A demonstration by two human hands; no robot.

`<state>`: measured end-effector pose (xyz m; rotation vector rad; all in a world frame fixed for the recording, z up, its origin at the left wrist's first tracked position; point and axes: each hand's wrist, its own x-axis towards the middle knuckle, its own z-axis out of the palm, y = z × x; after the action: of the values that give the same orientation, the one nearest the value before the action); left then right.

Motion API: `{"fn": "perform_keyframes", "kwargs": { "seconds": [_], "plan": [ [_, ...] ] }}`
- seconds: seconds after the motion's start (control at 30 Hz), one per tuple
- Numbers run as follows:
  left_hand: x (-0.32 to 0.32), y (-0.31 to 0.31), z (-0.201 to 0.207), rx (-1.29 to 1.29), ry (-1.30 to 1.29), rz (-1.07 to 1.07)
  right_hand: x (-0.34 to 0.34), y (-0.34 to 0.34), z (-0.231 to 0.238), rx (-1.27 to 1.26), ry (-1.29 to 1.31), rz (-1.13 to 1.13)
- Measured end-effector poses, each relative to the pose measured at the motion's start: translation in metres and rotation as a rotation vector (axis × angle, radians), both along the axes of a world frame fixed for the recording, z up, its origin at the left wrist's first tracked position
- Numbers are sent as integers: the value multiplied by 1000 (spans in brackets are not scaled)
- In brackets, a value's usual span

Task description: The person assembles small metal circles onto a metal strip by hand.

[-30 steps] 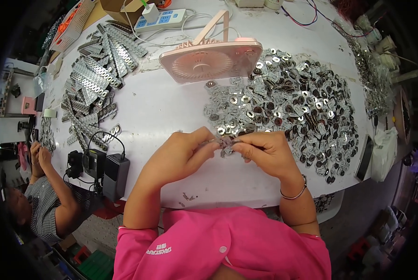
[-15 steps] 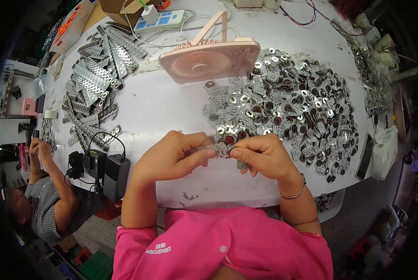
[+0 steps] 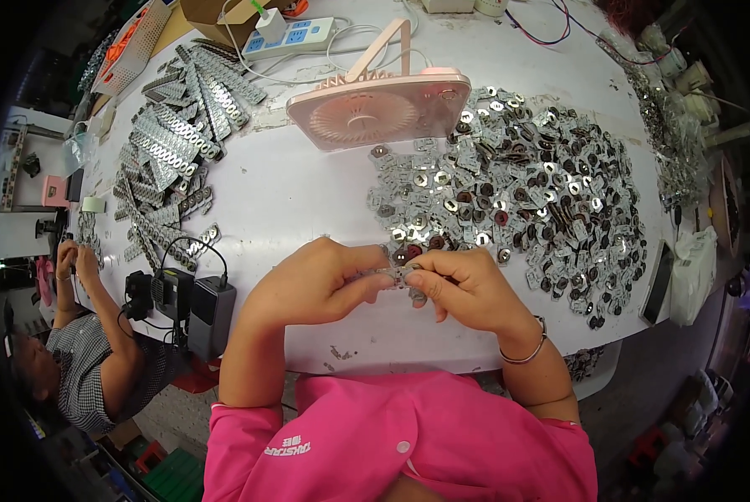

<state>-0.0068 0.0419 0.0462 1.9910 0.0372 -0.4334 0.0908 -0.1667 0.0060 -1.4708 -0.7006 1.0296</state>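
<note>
My left hand point(image 3: 312, 280) and my right hand point(image 3: 465, 289) meet over the near part of the table. Both are closed, thumbs against fingers, on a small silvery metal part point(image 3: 398, 274) that spans the gap between them. The fingers cover most of it, so its full shape is hidden. Under my right thumb another bit of grey metal shows among the fingers. Just beyond and to the right of my hands spreads a wide heap of small metal parts point(image 3: 517, 180), many with round dark or shiny discs.
A pink fan point(image 3: 362, 117) stands behind my hands. Joined metal strips point(image 3: 170, 138) lie in a pile to the left, with black boxes and cables point(image 3: 212, 309) nearer. A power strip point(image 3: 295, 38) sits at the back. At far left a co-worker point(image 3: 99, 360) handles something small.
My hands stay together at nearly the same spot, with small finger shifts around the metal part. The co-worker's hands have moved slightly.
</note>
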Motion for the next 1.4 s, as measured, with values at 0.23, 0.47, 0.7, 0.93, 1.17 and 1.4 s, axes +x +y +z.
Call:
{"fn": "perform_keyframes", "kwargs": {
  "seconds": [0.23,0.47,0.7,0.93,1.17,1.4],
  "plan": [
    [-6,-9,-9,-413,42,95,-1,0,2,146,546,-86],
    [2,-35,-17,385,-534,177,-5,5,-8,25,-187,-353],
    [2,-38,-32,562,-632,275,-7,4,-12,10,-191,-335],
    [-1,-45,-26,638,-634,143,-12,7,-4,-18,-88,-427],
    [-1,-30,-29,470,-535,251,7,5,-8,-8,-535,-452],
    [-7,-11,-17,168,-136,182,9,-3,-10,93,-349,-164]
  ]
}}
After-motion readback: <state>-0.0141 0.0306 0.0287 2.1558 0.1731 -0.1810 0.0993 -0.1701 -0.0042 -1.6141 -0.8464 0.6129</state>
